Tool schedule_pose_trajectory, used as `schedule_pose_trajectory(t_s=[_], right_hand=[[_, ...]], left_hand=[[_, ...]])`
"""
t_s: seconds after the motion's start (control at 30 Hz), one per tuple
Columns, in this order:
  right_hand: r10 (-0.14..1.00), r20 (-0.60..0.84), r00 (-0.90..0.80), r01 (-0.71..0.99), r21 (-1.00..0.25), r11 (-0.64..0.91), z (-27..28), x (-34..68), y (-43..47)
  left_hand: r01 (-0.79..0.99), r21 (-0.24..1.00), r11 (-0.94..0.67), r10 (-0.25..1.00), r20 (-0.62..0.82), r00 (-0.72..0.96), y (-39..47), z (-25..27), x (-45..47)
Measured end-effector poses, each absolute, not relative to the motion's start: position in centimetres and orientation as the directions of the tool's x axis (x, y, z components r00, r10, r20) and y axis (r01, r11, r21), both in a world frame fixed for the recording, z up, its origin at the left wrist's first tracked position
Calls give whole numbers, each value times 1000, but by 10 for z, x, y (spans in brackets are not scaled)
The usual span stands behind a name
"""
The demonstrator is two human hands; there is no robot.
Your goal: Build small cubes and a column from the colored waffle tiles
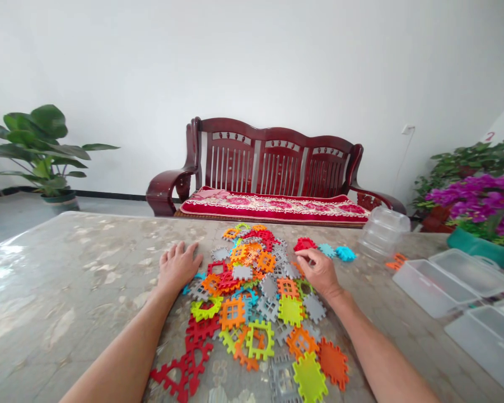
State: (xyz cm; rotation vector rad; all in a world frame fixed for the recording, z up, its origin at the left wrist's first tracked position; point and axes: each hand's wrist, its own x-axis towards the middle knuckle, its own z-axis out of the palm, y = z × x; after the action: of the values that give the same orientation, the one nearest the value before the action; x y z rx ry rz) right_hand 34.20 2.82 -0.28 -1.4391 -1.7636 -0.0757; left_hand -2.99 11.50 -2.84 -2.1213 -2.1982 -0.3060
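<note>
Toothed pieces (310,378) lie between spread left hand (178,265) and right hand (321,274), grip unclear; teal planter (479,249) holds flowers (487,201).

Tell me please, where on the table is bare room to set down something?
Bare: the table left of the left hand, out to the edge; also a smaller patch between the right arm and the translucent boxes. Crowded: the middle, where toothed pieces lie heaped.
</note>
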Motion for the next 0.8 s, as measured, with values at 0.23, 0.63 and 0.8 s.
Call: schedule_pose_trajectory(t_s=[0.23, 0.63, 0.8], right_hand=[[755, 516, -404, 689, -371, 623, 23, 288, 7], [758, 323, -566, 752, -174, 636, 13, 246, -10], [778, 276, -565, 770, -163, 617, 14, 238, -12]], left_hand=[[994, 105, 17, 981, 188, -37, 113, -26, -29], [995, 95, 31, 983, 176, -47, 112, -24, -28], [994, 102, 26, 982, 185, -45, 112, -25, -28]])
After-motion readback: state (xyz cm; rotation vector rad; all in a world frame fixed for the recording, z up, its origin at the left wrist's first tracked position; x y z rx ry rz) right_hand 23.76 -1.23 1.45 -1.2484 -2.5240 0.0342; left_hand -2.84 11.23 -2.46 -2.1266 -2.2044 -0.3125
